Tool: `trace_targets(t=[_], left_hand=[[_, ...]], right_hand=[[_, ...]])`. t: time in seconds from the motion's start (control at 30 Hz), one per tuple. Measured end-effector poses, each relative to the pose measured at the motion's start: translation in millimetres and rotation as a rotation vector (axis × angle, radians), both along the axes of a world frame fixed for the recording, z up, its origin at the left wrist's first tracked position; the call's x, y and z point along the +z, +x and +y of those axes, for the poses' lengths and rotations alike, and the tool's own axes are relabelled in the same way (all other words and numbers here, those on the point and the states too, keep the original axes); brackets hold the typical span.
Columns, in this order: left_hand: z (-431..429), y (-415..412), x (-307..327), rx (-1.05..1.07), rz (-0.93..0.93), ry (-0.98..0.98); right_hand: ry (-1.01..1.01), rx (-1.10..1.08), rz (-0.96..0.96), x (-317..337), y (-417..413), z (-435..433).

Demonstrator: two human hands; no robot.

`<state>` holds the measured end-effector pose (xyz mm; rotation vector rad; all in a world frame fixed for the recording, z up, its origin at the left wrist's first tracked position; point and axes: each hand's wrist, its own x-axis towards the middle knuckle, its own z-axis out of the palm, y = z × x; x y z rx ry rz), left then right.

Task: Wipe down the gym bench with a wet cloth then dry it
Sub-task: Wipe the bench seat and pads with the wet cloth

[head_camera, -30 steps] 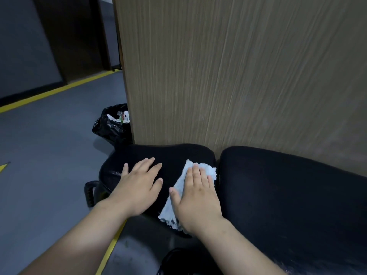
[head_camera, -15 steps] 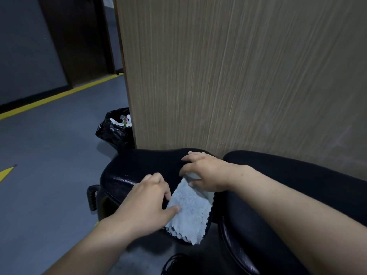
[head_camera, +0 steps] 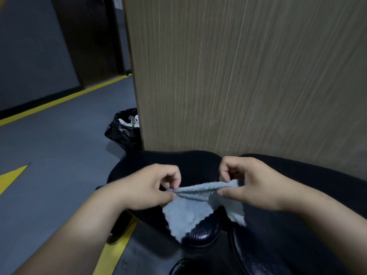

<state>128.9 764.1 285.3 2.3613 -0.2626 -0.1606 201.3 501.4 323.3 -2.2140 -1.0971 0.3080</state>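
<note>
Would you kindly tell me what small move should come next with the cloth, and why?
Probably bring both hands together to fold it: the left hand and right hand each pinch the top edge of the blue cloth, which hangs loose over the black bench pad.

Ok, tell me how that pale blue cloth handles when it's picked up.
Probably floppy: the pale blue cloth sags and folds between the left hand and the right hand, which pinch its top edge. Likely light, since fingertip pinches alone seem to hold it up. Its fluffy pile suggests it should not slip easily from the fingers.
</note>
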Motion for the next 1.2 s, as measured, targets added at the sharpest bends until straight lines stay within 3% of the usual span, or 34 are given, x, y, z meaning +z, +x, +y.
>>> trace_targets(t=[0.1,0.2,0.3,0.37,0.43,0.5,0.63,0.7,0.77,0.83,0.9,1.07,1.2], left_hand=[[16,4,13,-0.052,0.081,-0.300],[26,14,17,0.033,0.031,-0.548],[25,39,5,0.299,-0.119,-0.316],[20,58,-6,0.401,-0.184,-0.092],[15,73,-20,0.411,-0.151,0.040],[9,81,-30,0.413,-0.088,0.062],[2,84,-35,0.411,-0.119,0.050],[5,82,-37,0.410,-0.127,0.093],[6,78,-36,0.391,-0.147,0.165],[2,72,-33,0.319,-0.226,0.226],[-6,65,-34,0.220,-0.250,0.157],[-17,44,-54,0.206,-0.237,0.278],[-33,30,-46,0.273,-0.213,0.439]], right_hand=[[0.266,0.009,0.261,3,-10,-9],[0.528,-0.104,0.537,-6,-9,-3],[0.668,-0.332,0.902,-22,7,15],[0.573,-0.516,0.927,-37,21,28],[0.443,-0.651,0.840,-50,34,39],[0.328,-0.702,0.638,-61,43,44],[0.014,-0.649,-0.165,-69,49,42],[-0.032,-0.517,-0.468,-71,49,41],[0.000,-0.361,-0.502,-70,48,40],[-0.058,-0.230,-0.409,-68,46,42],[-0.130,-0.166,-0.341,-73,45,42],[-0.174,-0.186,-0.234,-85,34,36],[-0.242,-0.196,-0.291,-74,17,26]])
